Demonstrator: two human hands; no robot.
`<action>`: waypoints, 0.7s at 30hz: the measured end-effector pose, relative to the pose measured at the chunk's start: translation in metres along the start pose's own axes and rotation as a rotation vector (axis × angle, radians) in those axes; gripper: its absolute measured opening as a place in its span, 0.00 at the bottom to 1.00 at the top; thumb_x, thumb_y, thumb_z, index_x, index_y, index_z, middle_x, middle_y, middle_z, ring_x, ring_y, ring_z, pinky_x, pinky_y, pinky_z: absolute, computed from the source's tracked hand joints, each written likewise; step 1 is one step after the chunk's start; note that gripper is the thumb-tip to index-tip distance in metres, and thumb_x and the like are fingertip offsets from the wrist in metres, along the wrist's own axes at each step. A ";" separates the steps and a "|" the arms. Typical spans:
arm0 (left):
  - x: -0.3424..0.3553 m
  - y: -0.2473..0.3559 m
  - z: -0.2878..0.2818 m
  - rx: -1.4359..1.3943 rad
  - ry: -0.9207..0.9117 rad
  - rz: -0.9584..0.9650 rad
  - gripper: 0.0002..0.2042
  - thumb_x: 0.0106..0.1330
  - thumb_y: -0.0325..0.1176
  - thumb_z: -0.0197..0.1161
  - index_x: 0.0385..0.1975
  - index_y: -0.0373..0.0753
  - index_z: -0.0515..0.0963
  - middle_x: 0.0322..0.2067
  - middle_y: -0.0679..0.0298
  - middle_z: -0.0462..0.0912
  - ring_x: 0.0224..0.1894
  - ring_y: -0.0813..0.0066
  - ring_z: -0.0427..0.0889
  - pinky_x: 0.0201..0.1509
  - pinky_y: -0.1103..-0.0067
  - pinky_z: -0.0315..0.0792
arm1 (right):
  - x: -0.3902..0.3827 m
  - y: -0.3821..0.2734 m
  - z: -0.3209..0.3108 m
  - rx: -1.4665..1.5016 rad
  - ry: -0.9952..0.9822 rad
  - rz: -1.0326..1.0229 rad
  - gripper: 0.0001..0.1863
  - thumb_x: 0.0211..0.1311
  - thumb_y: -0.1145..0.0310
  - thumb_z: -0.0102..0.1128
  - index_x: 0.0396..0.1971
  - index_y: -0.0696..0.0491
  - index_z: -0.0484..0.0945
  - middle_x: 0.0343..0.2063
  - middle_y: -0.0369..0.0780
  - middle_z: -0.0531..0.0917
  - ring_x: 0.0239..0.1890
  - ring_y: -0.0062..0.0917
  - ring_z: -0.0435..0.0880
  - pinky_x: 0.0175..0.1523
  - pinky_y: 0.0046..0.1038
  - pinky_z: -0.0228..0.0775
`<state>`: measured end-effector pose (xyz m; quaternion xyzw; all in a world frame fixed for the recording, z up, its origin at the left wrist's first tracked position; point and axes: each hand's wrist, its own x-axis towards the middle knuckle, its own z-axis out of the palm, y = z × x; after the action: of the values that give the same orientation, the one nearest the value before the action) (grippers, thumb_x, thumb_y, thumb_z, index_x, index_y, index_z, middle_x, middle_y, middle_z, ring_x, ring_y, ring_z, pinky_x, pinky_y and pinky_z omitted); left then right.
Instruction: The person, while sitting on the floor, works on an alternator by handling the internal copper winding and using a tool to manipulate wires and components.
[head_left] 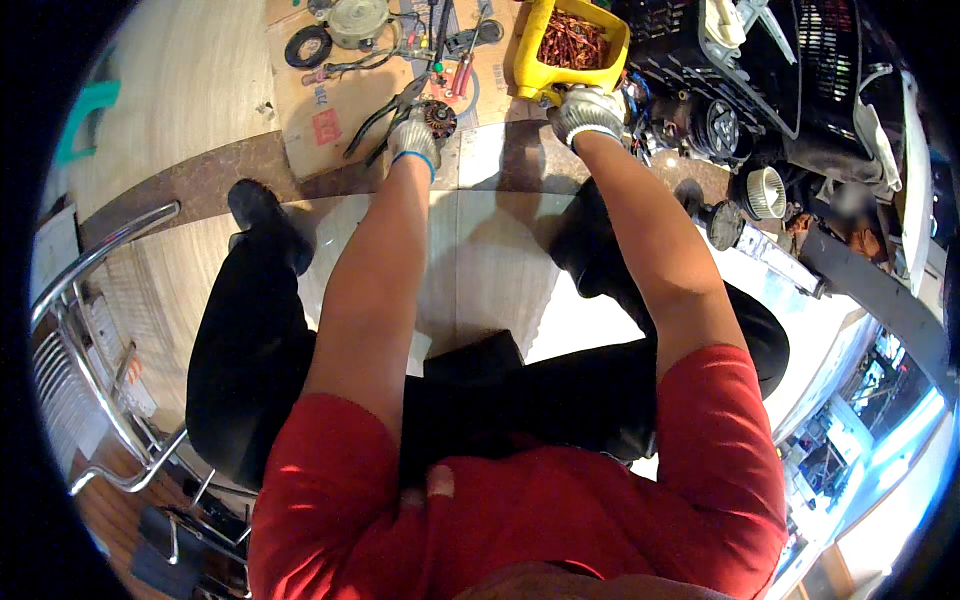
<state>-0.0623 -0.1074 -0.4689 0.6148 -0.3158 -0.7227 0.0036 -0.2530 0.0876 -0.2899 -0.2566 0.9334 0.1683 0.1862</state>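
Observation:
My left hand (414, 144), in a pale knit glove with a blue cuff, is closed on a small round motor core (438, 118) with copper windings. Pliers (385, 120) with dark handles lie just left of that hand. My right hand (590, 112), gloved the same way, is at the near edge of a yellow cut-open plastic jug (524, 70). Its fingers look curled against the jug's edge, though they are partly hidden. Reddish copper wire scraps (572, 42) fill the jug.
Cardboard (300, 100) under the work bears a black ring (307, 46), a round metal motor housing (357, 20) and a red-handled screwdriver (462, 75). Black crates (680, 50) and motor parts (716, 128) crowd the right. A metal-framed chair (100, 400) stands left.

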 end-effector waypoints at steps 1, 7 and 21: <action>0.002 0.000 -0.004 0.070 0.030 -0.011 0.18 0.71 0.48 0.55 0.48 0.41 0.80 0.43 0.63 0.86 0.40 0.69 0.84 0.45 0.72 0.78 | -0.005 -0.004 -0.011 -0.019 -0.002 -0.044 0.21 0.63 0.57 0.53 0.50 0.53 0.81 0.49 0.45 0.83 0.53 0.39 0.83 0.55 0.39 0.75; -0.098 0.014 0.017 -0.062 -0.230 0.135 0.19 0.71 0.50 0.55 0.46 0.39 0.79 0.41 0.59 0.85 0.41 0.63 0.83 0.47 0.67 0.78 | -0.038 0.026 -0.093 0.022 0.281 -0.183 0.15 0.61 0.54 0.58 0.36 0.49 0.85 0.39 0.44 0.86 0.41 0.36 0.86 0.44 0.37 0.79; -0.427 0.189 0.029 -0.136 -0.755 0.417 0.19 0.71 0.49 0.56 0.38 0.37 0.78 0.35 0.55 0.84 0.38 0.54 0.83 0.44 0.61 0.80 | -0.363 0.104 -0.249 0.471 0.098 -0.618 0.29 0.62 0.44 0.58 0.46 0.58 0.80 0.32 0.49 0.82 0.35 0.36 0.82 0.38 0.34 0.76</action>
<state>-0.0565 -0.0776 -0.0025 0.2288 -0.3639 -0.8999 0.0741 -0.0843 0.2216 0.1083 -0.4835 0.8330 -0.1268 0.2370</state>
